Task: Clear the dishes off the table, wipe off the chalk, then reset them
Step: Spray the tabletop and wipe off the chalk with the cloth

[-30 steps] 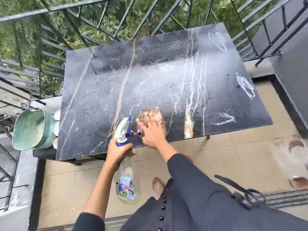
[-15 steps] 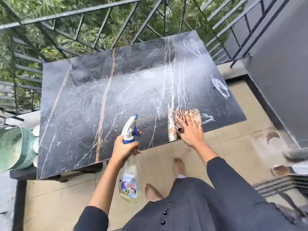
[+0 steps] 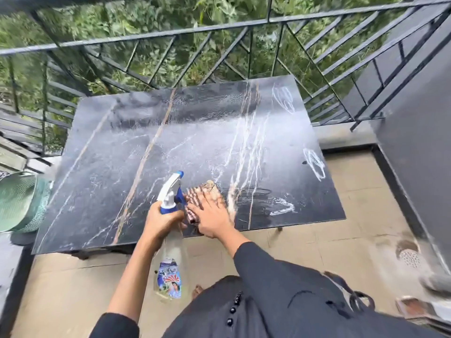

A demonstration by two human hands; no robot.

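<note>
Wiping step. Right hand (image 3: 214, 215) lies flat, fingers straight, pressing the checked cloth (image 3: 205, 192) onto the marble table (image 3: 117, 162) near its front edge. Left hand (image 3: 161, 222) is wrapped round the spray bottle (image 3: 170, 242) neck. Advice: keep firm, even pressure and sweep right in overlapping passes over the chalk scribbles (image 3: 283, 207). Count: three chalk scribbles, one cloth, one bottle, one green basket (image 3: 17, 203).

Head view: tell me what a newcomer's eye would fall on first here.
The black marble table fills the middle, its top smeared with pale streaks. At its near edge the right hand presses a checked cloth flat, while the left hand grips a spray bottle beside it. White chalk scribbles show along the table's right side.
</note>
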